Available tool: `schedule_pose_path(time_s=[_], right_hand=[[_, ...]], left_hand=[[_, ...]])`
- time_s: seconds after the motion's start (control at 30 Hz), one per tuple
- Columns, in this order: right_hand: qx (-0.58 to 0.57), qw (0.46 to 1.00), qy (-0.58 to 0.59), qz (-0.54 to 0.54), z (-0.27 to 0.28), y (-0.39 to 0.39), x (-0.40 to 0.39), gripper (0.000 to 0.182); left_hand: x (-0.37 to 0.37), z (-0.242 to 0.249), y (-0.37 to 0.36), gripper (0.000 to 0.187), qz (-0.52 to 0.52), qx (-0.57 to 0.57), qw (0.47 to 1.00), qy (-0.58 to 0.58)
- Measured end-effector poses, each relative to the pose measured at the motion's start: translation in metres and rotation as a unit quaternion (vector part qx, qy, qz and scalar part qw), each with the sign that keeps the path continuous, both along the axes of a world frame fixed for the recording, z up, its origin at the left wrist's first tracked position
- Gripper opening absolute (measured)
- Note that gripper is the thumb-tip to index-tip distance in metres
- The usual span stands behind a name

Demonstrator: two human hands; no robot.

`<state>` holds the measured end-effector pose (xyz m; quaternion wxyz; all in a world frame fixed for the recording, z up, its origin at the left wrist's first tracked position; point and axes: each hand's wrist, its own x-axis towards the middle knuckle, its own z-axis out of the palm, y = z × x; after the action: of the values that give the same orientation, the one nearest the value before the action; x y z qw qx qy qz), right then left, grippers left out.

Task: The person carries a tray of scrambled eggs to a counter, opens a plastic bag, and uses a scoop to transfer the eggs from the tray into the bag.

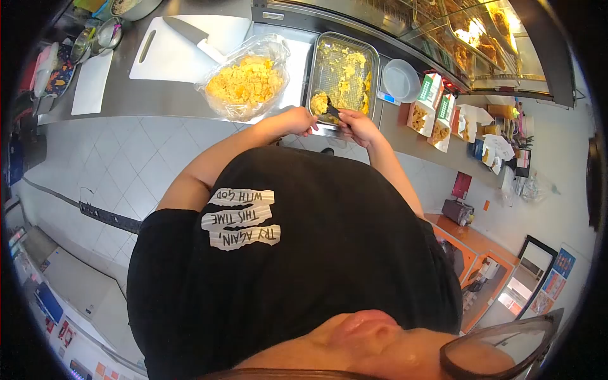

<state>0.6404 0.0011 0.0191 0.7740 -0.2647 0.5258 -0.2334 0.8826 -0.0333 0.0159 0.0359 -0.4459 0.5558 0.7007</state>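
My right hand (pixel 360 126) is closed round the handle of a black spoon (pixel 332 110). Its bowl bears a lump of yellow food (pixel 320 103) and is over the near left corner of a metal tray (pixel 312 69). Scraps of the same yellow food are spread on the tray's bottom. My left hand (pixel 299 121) is at the counter's front edge, just left of the tray's near corner, with fingers bent; what it holds, if anything, is hidden. Left of the tray, a clear plastic bag (pixel 278 50) lies open around a big heap of crumbly yellow food (pixel 246 80).
A white cutting board (pixel 168 54) with a knife (pixel 190 35) lies at the left. Right of the tray are a round plastic tub (pixel 400 79) on a scale (pixel 387 97) and filled food boxes (pixel 425 104). A lit glass display case (pixel 475 44) stands behind.
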Motion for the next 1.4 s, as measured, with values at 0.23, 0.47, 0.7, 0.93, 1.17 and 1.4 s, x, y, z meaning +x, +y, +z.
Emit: schedule_pose_path(time_s=[0.23, 0.47, 0.7, 0.93, 1.17, 1.4], right_hand=[[-0.029, 0.992, 0.012, -0.123, 0.032, -0.002, -0.003, 0.015], [-0.208, 0.968, 0.074, -0.118, 0.103, -0.030, 0.010, 0.029], [-0.569, 0.757, 0.321, -0.007, 0.087, -0.051, 0.126, 0.028], [-0.682, 0.581, 0.414, 0.163, 0.025, -0.039, 0.181, 0.049], [-0.656, 0.632, 0.388, 0.138, 0.039, -0.032, 0.181, 0.041], [-0.526, 0.821, 0.219, 0.027, 0.022, -0.040, 0.173, 0.029]], left_hand=[[0.083, 0.085, 0.014, 0.029, 0.028, -0.178, 0.980, 0.087], [0.193, 0.097, 0.025, 0.029, 0.216, -0.474, 0.849, -0.088], [0.199, 0.069, 0.031, 0.018, 0.169, -0.430, 0.882, -0.095], [0.200, 0.095, 0.036, 0.011, 0.192, -0.501, 0.843, -0.040], [0.191, 0.099, 0.027, 0.013, 0.184, -0.499, 0.847, -0.015], [0.185, 0.102, 0.017, 0.016, 0.132, -0.503, 0.854, -0.019]])
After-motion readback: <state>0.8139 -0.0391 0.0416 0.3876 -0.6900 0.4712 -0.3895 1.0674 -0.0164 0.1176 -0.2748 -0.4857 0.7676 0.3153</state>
